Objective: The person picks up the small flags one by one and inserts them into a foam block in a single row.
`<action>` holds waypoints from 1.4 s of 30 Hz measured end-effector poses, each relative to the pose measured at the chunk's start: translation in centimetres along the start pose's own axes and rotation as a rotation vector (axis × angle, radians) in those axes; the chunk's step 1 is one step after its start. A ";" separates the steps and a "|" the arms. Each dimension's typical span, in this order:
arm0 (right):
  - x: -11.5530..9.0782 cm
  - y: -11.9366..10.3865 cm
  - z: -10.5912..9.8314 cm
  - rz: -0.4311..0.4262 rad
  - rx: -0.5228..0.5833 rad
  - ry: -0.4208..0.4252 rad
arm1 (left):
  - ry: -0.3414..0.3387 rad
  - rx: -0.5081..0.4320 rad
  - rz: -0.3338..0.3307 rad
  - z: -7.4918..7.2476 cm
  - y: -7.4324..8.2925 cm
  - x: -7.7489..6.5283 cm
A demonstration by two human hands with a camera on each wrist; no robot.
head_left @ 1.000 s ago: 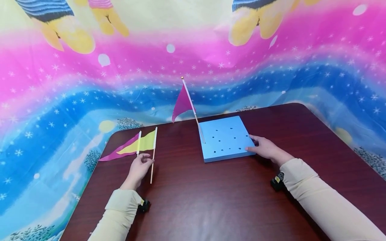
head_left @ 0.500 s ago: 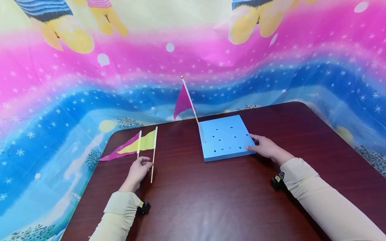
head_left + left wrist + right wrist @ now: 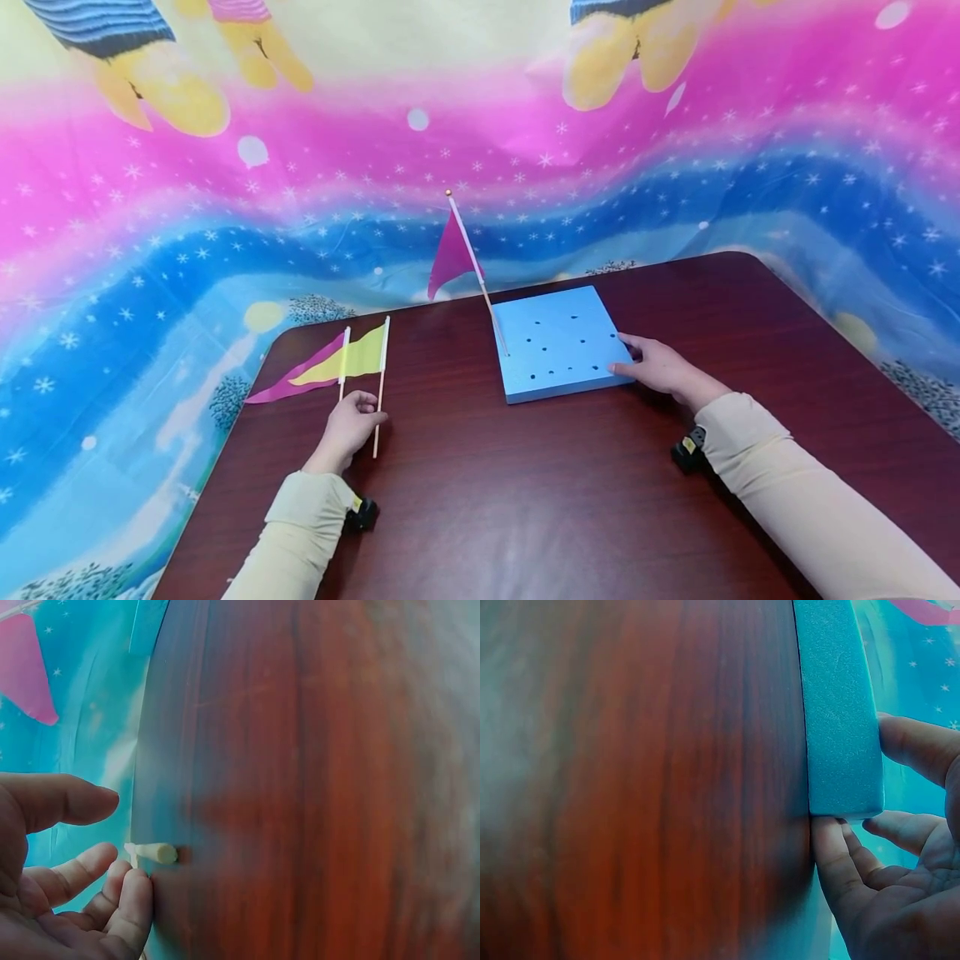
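In the head view my left hand (image 3: pixel 352 427) reaches over the lower sticks of two flags lying at the left. One is a yellow pennant (image 3: pixel 363 354), overlapping a magenta pennant (image 3: pixel 292 383). The left wrist view has thumb and fingers apart, with the end of a wooden stick (image 3: pixel 157 853) near the fingertips. My right hand (image 3: pixel 660 367) holds the right edge of a blue foam block (image 3: pixel 562 333), thumb on top. Fingers press its side (image 3: pixel 844 735) in the right wrist view. Another magenta flag (image 3: pixel 453 258) stands tilted in a hole at the block's left edge.
Several small holes dot the block's top. Everything rests on a dark reddish wooden table (image 3: pixel 465 492). A patterned cloth backdrop (image 3: pixel 337 125) hangs behind the far edge and along the left side.
My left hand has shifted slightly nearer along the yellow flag's stick, its thumb side now crossing over it. The right hand stays on the block, and the flags keep their places.
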State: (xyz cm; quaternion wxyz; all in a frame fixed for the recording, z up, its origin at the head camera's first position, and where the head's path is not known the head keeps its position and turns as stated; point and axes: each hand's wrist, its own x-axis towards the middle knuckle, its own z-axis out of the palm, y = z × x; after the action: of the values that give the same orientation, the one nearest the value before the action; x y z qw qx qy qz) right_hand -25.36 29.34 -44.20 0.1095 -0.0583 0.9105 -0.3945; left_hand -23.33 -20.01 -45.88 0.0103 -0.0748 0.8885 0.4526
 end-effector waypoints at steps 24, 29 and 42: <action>0.1 0.2 0.1 -0.008 0.014 0.008 | -0.008 0.148 0.079 1.0 0.6 0.3; 0.1 0.4 0.1 -0.009 0.018 0.010 | 0.012 0.215 0.097 0.9 0.6 0.4; -0.2 0.4 0.2 -0.017 0.003 0.025 | 0.005 -0.027 -0.027 0.5 0.6 0.2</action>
State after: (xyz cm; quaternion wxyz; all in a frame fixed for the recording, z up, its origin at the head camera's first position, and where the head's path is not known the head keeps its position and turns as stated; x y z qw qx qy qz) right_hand -25.11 29.46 -44.60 0.0949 -0.0607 0.9107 -0.3974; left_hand -23.66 -19.24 -45.69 0.0131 -0.0881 0.8813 0.4641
